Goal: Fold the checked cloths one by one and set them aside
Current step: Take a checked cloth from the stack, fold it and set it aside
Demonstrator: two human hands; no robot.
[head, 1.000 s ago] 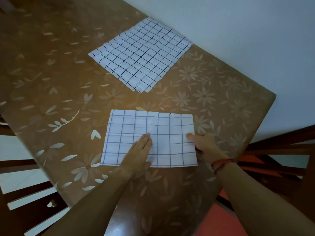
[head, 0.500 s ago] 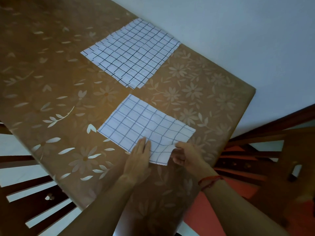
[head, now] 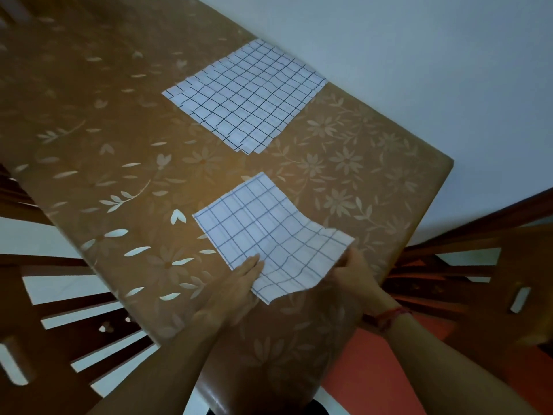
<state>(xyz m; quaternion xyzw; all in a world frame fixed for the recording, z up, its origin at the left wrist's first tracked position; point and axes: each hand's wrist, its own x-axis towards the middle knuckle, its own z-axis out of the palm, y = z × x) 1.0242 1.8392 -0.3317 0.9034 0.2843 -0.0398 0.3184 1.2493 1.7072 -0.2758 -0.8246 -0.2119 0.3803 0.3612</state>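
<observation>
While the table (head: 119, 121) fills most of the view under a glossy brown cover printed with pale flowers and leaves, note that sheen, because fabric could well slide on it. A slatted wooden chair (head: 59, 295) stands at its left side. Out at the far edge by the wall lies the stack of checked cloths (head: 245, 97), white with dark grid lines, flat and square, with layered edges peeking out at the near corner. Closer in, near the table's front edge, is the blue-checked cloth (head: 263, 235), a long rectangle that looks already doubled over. It seems thin, light and thoroughly limp: the left part lies flat, while the right end rises off the surface in a soft wave. That sag says it will not hold a shape alone, so taking it by an edge or corner and pinning the other end looks the sensible way. And that is the arrangement here! The left hand (head: 236, 283) lies flat, fingers straight and together, pressing the near left edge down. The right hand (head: 356, 274) has the right end, fingers curled beneath the lifted edge, though the cloth hides exactly how they pinch. A thin red bracelet (head: 392, 314) circles that wrist.
</observation>
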